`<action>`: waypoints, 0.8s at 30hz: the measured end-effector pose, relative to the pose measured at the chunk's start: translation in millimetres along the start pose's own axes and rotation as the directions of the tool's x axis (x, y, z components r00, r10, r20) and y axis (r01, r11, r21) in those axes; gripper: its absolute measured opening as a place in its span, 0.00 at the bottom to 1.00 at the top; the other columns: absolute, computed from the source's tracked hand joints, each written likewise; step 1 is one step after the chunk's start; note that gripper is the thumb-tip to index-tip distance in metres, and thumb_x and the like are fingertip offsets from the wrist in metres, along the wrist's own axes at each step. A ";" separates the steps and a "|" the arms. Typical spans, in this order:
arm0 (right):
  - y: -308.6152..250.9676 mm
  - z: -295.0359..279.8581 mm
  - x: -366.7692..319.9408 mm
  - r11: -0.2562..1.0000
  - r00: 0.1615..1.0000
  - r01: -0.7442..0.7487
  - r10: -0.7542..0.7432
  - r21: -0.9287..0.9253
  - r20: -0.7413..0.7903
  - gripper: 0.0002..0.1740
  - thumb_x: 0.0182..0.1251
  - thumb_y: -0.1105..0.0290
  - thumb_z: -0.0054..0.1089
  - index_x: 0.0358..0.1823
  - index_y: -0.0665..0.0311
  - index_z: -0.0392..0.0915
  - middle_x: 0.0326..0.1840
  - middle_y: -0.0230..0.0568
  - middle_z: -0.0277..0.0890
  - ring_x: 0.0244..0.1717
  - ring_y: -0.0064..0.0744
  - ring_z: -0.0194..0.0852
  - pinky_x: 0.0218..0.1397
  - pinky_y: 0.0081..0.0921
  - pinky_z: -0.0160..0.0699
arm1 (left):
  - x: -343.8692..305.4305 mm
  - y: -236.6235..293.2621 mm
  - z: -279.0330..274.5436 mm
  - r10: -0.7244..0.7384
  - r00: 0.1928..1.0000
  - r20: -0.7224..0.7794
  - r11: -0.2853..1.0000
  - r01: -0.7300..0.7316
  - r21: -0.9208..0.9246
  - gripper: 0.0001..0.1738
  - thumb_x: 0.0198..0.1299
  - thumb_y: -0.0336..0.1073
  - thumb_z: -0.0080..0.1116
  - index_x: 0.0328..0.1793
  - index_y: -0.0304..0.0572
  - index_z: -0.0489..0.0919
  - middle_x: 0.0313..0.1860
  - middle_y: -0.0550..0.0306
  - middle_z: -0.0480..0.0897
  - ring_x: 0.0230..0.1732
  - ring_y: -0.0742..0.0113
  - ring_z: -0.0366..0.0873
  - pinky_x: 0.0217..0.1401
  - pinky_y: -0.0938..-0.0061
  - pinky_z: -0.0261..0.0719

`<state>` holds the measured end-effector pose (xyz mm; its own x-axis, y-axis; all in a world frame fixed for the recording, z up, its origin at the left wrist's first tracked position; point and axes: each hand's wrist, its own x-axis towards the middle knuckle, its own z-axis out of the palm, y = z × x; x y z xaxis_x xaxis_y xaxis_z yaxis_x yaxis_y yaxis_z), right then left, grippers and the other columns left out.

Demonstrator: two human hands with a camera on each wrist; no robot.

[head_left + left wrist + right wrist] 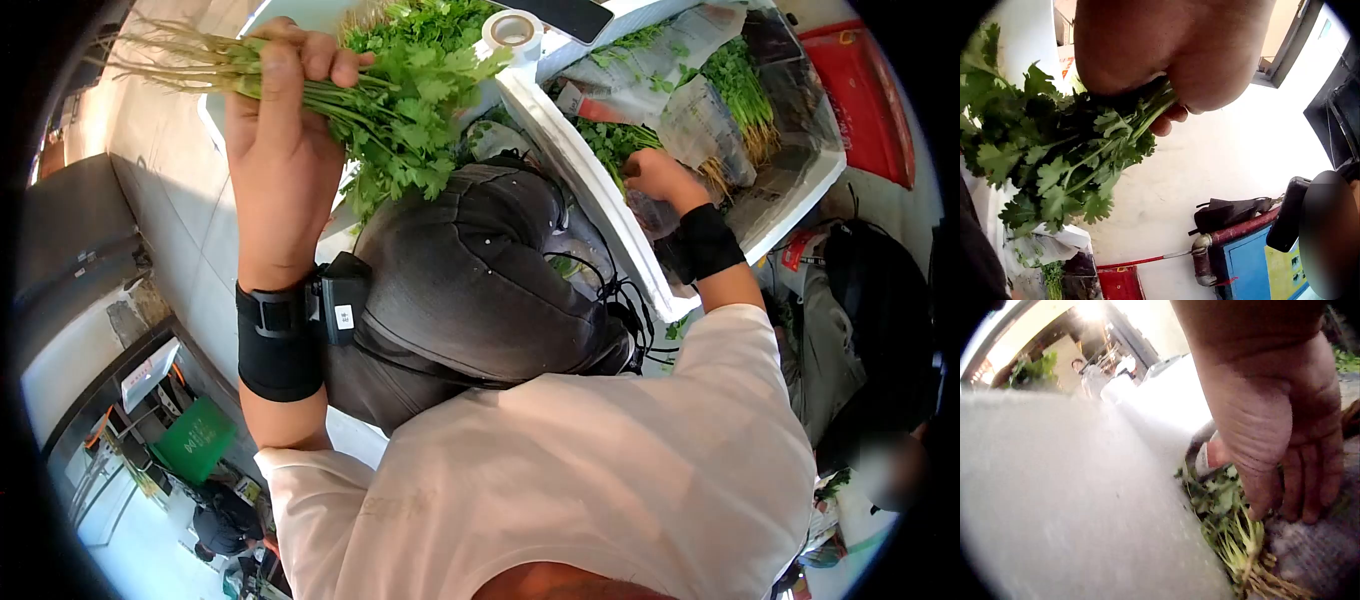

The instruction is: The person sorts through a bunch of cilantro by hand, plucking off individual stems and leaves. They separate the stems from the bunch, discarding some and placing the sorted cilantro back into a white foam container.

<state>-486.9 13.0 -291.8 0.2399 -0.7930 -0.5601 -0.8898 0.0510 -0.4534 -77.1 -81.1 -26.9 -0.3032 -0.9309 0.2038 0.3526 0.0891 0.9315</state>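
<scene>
Head view: nearest, white sleeve (560, 470), with dark fabric (470, 280) and loose cables lying just past it. Left hand (275, 140) is being held up, fingers and thumb curling tight round the stems of a coriander bunch (400, 100). Roots are sticking out on the far-left side of the fist and leaves are fanning toward the box (590, 180). Left wrist view is confirming it: stems are running out from under the curled fingers and the leaves are hanging free, touching nothing else. Right hand (1272, 425) is reaching down inside the box, just beside its white wall. Fingers are lying close together and nearly straight, tips resting on the greens (1229, 512) there, not visibly closing round anything. Roots of those greens are showing below the fingertips. Farther into the box, more bunches are lying wrapped in newspaper (700, 110), roots pointing to the far-right side. Tape roll (512, 30) is sitting on the box's far rim, with a phone (565, 15) just beyond it. Red crate (870, 95) is standing past the box, far right.
</scene>
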 end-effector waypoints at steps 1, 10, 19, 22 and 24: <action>1.1 7.6 3.0 0.998 0.997 -0.034 0.030 -0.056 -0.070 0.16 0.57 0.65 0.74 0.43 0.66 0.85 0.38 0.56 0.85 0.40 0.54 0.85 0.45 0.45 0.82 | 0.8 1.9 0.6 0.005 1.000 0.009 0.998 -0.004 -0.062 0.14 0.82 0.43 0.44 0.62 0.42 0.70 0.44 0.63 0.69 0.50 0.68 0.71 0.75 0.56 0.68; -21.0 23.4 4.2 0.983 0.990 -0.130 0.123 -0.126 -0.062 0.13 0.53 0.68 0.65 0.38 0.68 0.86 0.41 0.63 0.84 0.44 0.62 0.84 0.48 0.49 0.82 | 2.3 5.5 -0.6 -0.008 0.999 -0.039 0.999 0.006 -0.052 0.14 0.82 0.43 0.45 0.62 0.43 0.70 0.45 0.63 0.70 0.50 0.67 0.72 0.77 0.56 0.66; -46.6 -32.4 -19.4 0.966 0.965 -0.226 0.204 -0.129 -0.164 0.11 0.57 0.69 0.66 0.38 0.69 0.83 0.43 0.63 0.83 0.48 0.64 0.82 0.54 0.50 0.81 | 1.0 0.0 2.2 0.041 0.999 0.025 0.994 -0.044 0.098 0.13 0.81 0.42 0.48 0.59 0.42 0.72 0.43 0.63 0.71 0.49 0.67 0.71 0.71 0.58 0.69; -63.9 -66.4 -47.0 0.984 0.921 -0.175 0.152 -0.034 -0.359 0.11 0.60 0.70 0.66 0.41 0.68 0.84 0.43 0.62 0.83 0.48 0.64 0.82 0.53 0.50 0.81 | -0.1 -0.9 7.2 0.072 0.997 0.019 0.978 -0.074 0.195 0.12 0.81 0.41 0.49 0.58 0.41 0.72 0.43 0.62 0.71 0.48 0.67 0.71 0.68 0.60 0.71; -80.9 -88.4 -65.1 0.993 0.812 -0.096 0.037 -0.071 -0.583 0.12 0.63 0.69 0.67 0.46 0.66 0.85 0.42 0.59 0.84 0.45 0.60 0.84 0.50 0.47 0.82 | 2.3 -2.4 6.5 0.130 0.990 0.056 0.935 -0.141 0.326 0.12 0.81 0.40 0.49 0.57 0.38 0.71 0.42 0.60 0.73 0.46 0.67 0.71 0.64 0.62 0.72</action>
<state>-464.9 6.8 -157.3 -0.0646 -0.9957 -0.0671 -0.9341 0.0839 -0.3469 -84.4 -81.1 -26.7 -0.3044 -0.8900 0.3394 0.0839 0.3299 0.9403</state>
